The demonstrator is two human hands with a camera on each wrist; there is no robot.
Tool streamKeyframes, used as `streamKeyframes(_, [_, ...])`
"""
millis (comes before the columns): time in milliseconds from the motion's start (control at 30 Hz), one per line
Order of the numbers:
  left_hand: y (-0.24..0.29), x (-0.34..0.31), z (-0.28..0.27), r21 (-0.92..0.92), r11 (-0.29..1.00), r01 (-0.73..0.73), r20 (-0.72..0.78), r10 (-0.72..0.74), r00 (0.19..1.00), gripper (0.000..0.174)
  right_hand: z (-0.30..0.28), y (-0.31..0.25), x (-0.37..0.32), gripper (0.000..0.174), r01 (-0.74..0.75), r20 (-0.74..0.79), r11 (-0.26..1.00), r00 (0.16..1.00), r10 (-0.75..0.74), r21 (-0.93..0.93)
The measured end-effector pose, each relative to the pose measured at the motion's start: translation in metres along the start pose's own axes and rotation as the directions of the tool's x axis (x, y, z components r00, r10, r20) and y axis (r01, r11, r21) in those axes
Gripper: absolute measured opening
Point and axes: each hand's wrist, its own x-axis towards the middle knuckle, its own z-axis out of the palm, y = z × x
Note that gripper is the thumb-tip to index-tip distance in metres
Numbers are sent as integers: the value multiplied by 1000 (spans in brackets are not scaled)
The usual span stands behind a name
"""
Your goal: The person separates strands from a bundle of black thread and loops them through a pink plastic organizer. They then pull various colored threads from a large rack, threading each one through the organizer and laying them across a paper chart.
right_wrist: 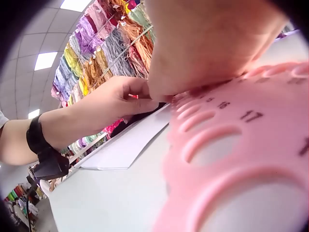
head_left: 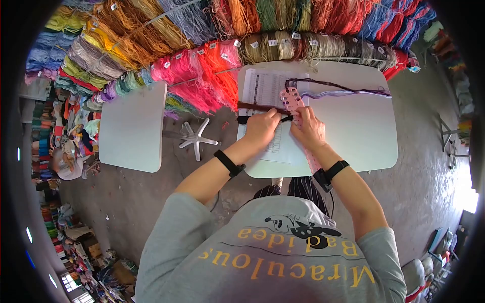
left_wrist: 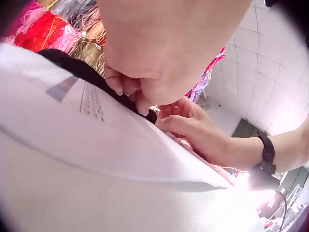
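A pink holed board (head_left: 291, 99) with printed numbers lies slanted on the white table (head_left: 353, 136); its holes and numbers are large in the right wrist view (right_wrist: 275, 140). My left hand (head_left: 261, 130) pinches black thread (head_left: 243, 120) just left of the board, fingers curled down in the left wrist view (left_wrist: 164, 53). Over the board's middle, my right hand (head_left: 310, 132) grips it with bent fingers, close to the black thread's end. Brown thread (head_left: 252, 106) runs toward the left fingertips. Dark thread (head_left: 328, 82) and lilac thread (head_left: 331, 94) trail right from the board's top.
Printed sheets (head_left: 273, 146) lie under the hands and threads. Many coloured thread skeins (head_left: 207, 70) hang along the far table edge. Another white table (head_left: 132, 129) stands at the left, with a stool base (head_left: 197, 139) between the tables.
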Motion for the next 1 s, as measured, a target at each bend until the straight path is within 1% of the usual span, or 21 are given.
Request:
streamKeyframes(33, [1, 0, -1, 6, 1000, 0, -1, 0, 1000, 11, -1, -1, 1, 37, -11, 20, 1000, 1000, 11, -3])
streamKeyframes(100, [5, 0, -3, 2, 999, 54, -25, -54, 998, 10, 0, -2, 3, 37, -18, 30, 1000, 999, 18, -2])
streamKeyframes(167, [10, 4, 4, -24, 997, 76, -29, -77, 997, 11, 2, 2, 2, 37, 38, -58, 998, 998, -35, 51])
streamKeyframes(233, [15, 10, 11, -72, 995, 71, -68, -76, 995, 11, 3, 3, 1, 36, 41, -49, 998, 998, -39, 52])
streamKeyframes(267, [12, 12, 12, -49, 996, 79, -16, -80, 997, 12, 4, 4, 2, 36, 38, -43, 998, 998, -36, 49])
streamKeyframes(300, [8, 10, 13, -46, 995, 85, -22, -87, 996, 12, 3, 2, 3, 36, 47, -41, 998, 998, -45, 50])
streamKeyframes(367, [-2, 3, 15, 35, 995, 98, -20, -97, 995, 13, 0, 0, 2, 36, 6, 1, 1000, 1000, -6, 20])
streamKeyframes(400, [-7, -3, 9, 36, 994, 102, -22, -101, 995, 13, 0, 0, 2, 36, 10, 3, 1000, 1000, -10, 20])
streamKeyframes(467, [-18, -18, -11, 114, 968, 224, 17, -227, 974, 18, -2, 0, 3, 37, 10, 29, 1000, 1000, -10, -6])
streamKeyframes(500, [-18, -25, -24, 117, 967, 225, 13, -228, 974, 18, -5, 1, 4, 37, 15, 27, 1000, 1000, -15, -5])
streamKeyframes(567, [-13, -41, -47, 50, 985, 166, -118, -159, 980, 23, -15, -1, 3, 41, -115, 169, 968, 983, 78, 221])
streamKeyframes(600, [-11, -52, -53, 52, 985, 165, -120, -158, 980, 23, -27, -9, 0, 41, -112, 167, 969, 983, 75, 222])
streamKeyframes(633, [-7, -64, -57, 32, 993, 114, -25, -113, 993, 30, -42, -20, -6, 43, 49, 93, 996, 994, -56, 71])
streamKeyframes(667, [-2, -74, -58, 7, 998, 64, 71, -65, 995, 36, -50, -26, -13, 45, 199, 41, 976, 980, -196, -90])
streamKeyframes(700, [3, -84, -55, 7, 998, 66, 71, -66, 995, 36, -50, -27, -21, 45, 199, 42, 976, 980, -196, -89])
streamKeyframes(767, [8, -99, -48, -52, 999, 17, 17, -16, 1000, 47, -49, -26, -33, 49, 99, 191, 978, 980, -63, -183])
streamKeyframes(800, [10, -100, -47, -53, 999, 14, 14, -14, 1000, 47, -47, -22, -35, 49, 99, 189, 978, 980, -63, -186])
streamKeyframes(867, [11, -103, -47, -58, 997, 44, 47, -41, 998, 49, -42, -15, -37, 44, 139, 132, 954, 985, -106, -266])
streamKeyframes(900, [12, -103, -47, -59, 997, 45, 46, -43, 998, 49, -44, -13, -37, 44, 140, 134, 953, 985, -107, -267])
streamKeyframes(967, [14, -103, -47, -59, 997, 49, 57, -46, 997, 50, -50, -7, -36, 36, 18, 82, 992, 997, -8, -122])
streamKeyframes(1000, [14, -103, -46, -61, 997, 46, 54, -42, 998, 50, -57, 9, -34, 36, 18, 79, 992, 997, -8, -126])
